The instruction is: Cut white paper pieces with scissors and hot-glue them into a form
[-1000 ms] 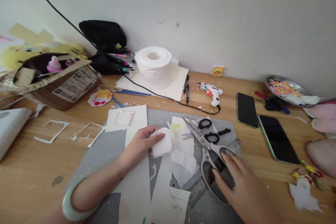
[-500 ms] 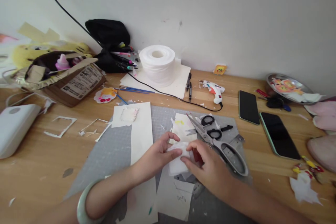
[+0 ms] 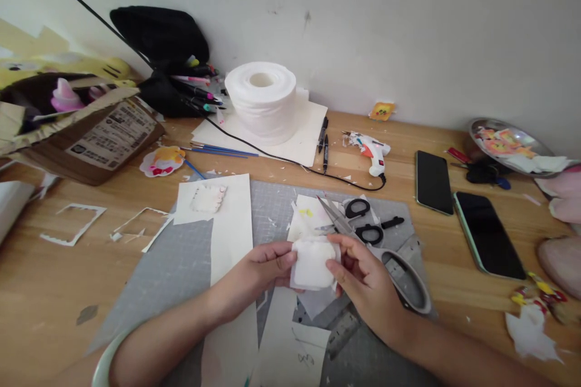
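Observation:
A small white square pad (image 3: 312, 263) with a thin, translucent white border is held up over the cutting mat (image 3: 149, 290). My left hand (image 3: 267, 263) pinches its left edge, thumb in front and fingers behind. On the opposite edge my right hand (image 3: 361, 269) grips it the same way; several of its fingertips are hidden behind the pad. Just beyond my right hand lie large grey-handled scissors (image 3: 408, 281) and smaller black-handled scissors (image 3: 370, 234). Below the pad is a paper sheet with pencil marks (image 3: 295, 351), and a long cream paper strip (image 3: 231, 248) runs beside my left hand.
A big white tissue roll (image 3: 261, 106) stands at the back. A hot glue gun (image 3: 374, 154) and two phones (image 3: 433, 181) lie right of it, near a metal bowl of paper cutouts (image 3: 503, 145). At left are a cardboard box (image 3: 104, 139) and paper offcuts (image 3: 86, 227).
The pad has been spread flat between my two hands, its face now plainly visible. My left fingers came down from its top to its left edge. The camera view has shifted slightly.

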`<move>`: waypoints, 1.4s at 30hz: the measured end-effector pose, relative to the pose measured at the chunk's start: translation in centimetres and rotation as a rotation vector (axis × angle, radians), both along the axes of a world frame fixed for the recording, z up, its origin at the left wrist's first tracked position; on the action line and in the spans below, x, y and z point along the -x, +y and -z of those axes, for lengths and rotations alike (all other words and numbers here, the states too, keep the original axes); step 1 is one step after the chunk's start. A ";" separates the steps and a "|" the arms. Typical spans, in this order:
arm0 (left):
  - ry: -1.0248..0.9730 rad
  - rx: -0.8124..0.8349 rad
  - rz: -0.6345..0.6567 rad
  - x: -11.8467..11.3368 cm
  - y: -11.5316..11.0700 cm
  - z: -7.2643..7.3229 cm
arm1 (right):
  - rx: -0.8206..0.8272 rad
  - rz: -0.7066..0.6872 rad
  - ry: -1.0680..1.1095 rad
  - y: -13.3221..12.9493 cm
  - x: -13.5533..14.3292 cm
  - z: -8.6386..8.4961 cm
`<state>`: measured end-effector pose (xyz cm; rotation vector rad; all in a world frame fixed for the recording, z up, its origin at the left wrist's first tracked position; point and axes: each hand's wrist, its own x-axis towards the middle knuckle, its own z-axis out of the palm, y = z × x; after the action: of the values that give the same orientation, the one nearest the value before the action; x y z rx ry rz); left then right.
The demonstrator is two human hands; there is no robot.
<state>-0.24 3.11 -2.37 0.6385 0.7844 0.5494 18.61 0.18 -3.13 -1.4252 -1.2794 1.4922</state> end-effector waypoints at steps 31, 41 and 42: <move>0.241 -0.063 -0.084 0.2 0.4 -0.8 | 0.133 -0.110 0.026 0.6 -0.3 -1.1; 0.116 -0.065 -0.034 -0.2 -0.2 -0.3 | 0.046 -0.095 -0.119 0.6 0.2 -0.7; 0.100 -0.061 -0.023 -0.4 -0.4 -0.3 | 0.035 -0.098 -0.136 0.6 0.3 -0.7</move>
<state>0.12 2.74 -2.10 0.7186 0.8720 0.5674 18.33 0.78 -2.41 -1.5282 -1.4298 1.5104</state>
